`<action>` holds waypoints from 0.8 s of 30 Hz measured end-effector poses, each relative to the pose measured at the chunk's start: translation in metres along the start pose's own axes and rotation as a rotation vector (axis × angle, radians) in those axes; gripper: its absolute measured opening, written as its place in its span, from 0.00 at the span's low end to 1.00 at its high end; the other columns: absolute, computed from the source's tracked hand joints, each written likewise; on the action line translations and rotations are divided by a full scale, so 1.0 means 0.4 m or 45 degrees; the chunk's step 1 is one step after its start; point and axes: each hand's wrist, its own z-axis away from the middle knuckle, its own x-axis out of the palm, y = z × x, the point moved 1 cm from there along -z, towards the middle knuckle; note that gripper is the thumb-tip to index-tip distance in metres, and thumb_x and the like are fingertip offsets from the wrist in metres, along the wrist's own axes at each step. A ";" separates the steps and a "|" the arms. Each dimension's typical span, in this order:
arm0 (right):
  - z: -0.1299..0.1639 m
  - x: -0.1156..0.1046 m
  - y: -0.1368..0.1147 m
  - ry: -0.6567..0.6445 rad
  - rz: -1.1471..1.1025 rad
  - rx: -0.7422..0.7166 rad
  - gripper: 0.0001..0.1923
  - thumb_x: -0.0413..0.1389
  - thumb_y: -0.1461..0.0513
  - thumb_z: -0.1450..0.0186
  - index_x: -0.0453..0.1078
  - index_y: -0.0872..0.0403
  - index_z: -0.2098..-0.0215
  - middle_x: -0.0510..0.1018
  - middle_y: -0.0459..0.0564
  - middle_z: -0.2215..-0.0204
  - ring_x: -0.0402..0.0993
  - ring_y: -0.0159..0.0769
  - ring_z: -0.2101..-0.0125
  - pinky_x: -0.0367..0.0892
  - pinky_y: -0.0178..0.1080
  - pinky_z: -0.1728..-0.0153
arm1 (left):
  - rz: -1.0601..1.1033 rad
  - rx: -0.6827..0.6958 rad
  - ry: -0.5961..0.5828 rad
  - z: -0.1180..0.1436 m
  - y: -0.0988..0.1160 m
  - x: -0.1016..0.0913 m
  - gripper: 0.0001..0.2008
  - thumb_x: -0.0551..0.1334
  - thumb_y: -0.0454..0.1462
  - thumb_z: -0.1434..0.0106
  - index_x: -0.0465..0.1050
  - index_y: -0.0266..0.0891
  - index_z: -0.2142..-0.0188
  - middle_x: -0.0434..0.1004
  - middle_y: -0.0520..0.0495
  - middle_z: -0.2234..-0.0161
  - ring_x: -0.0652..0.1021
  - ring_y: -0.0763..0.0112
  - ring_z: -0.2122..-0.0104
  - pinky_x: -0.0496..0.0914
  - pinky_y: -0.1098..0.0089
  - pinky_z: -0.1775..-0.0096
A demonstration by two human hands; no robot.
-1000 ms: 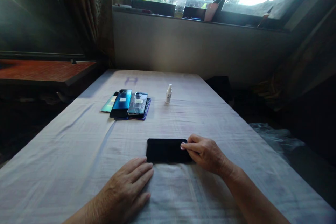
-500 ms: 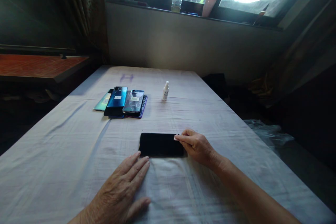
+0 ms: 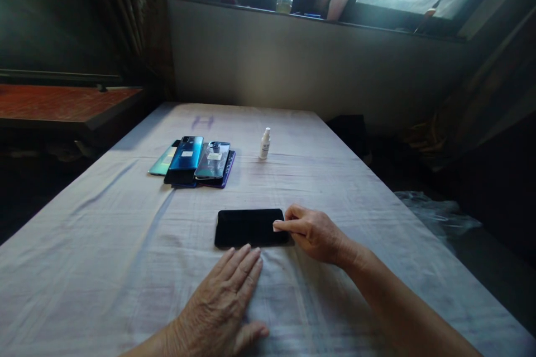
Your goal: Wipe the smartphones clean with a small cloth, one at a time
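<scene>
A black smartphone (image 3: 247, 227) lies flat, long side across, its dark glossy face up on the cloth-covered table. My right hand (image 3: 312, 233) is at the phone's right end, fingers pinching a small white piece (image 3: 277, 226) of soft-looking material against the surface. Whether that is cotton or folded tissue I cannot tell. My left hand (image 3: 226, 295) lies flat with fingers stretched out, its fingertips at the phone's near edge.
Several phones lie overlapped at the back left, among them a blue phone (image 3: 187, 154) and a grey phone (image 3: 213, 162). A small white bottle (image 3: 265, 144) stands upright beyond the black phone. A pale checked cloth (image 3: 343, 301) covers the table.
My left hand has slid right along the phone's near edge. My right hand has brought the white piece slightly down and left over the surface. The phone sits a little further left in view.
</scene>
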 end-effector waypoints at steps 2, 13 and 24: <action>0.005 -0.002 -0.008 -0.034 -0.044 -0.045 0.20 0.53 0.71 0.34 0.79 0.48 0.52 0.76 0.48 0.65 0.74 0.31 0.68 0.68 0.30 0.66 | -0.029 0.015 0.040 0.004 -0.005 -0.001 0.46 0.59 0.55 0.32 0.39 0.34 0.27 0.58 0.33 0.32 0.64 0.48 0.35 0.63 0.51 0.37; 0.003 -0.005 -0.008 -0.009 -0.076 -0.013 0.20 0.50 0.71 0.35 0.79 0.49 0.53 0.76 0.49 0.65 0.73 0.31 0.68 0.68 0.31 0.65 | -0.096 0.085 0.085 0.000 -0.013 -0.014 0.45 0.57 0.55 0.31 0.41 0.32 0.27 0.63 0.34 0.34 0.66 0.48 0.36 0.65 0.53 0.39; -0.005 0.011 0.000 0.143 -0.059 -0.045 0.19 0.48 0.71 0.32 0.78 0.52 0.53 0.74 0.50 0.67 0.72 0.31 0.70 0.68 0.32 0.68 | -0.256 0.156 0.092 -0.001 -0.028 -0.022 0.36 0.54 0.57 0.30 0.61 0.33 0.33 0.68 0.41 0.36 0.65 0.54 0.36 0.62 0.60 0.38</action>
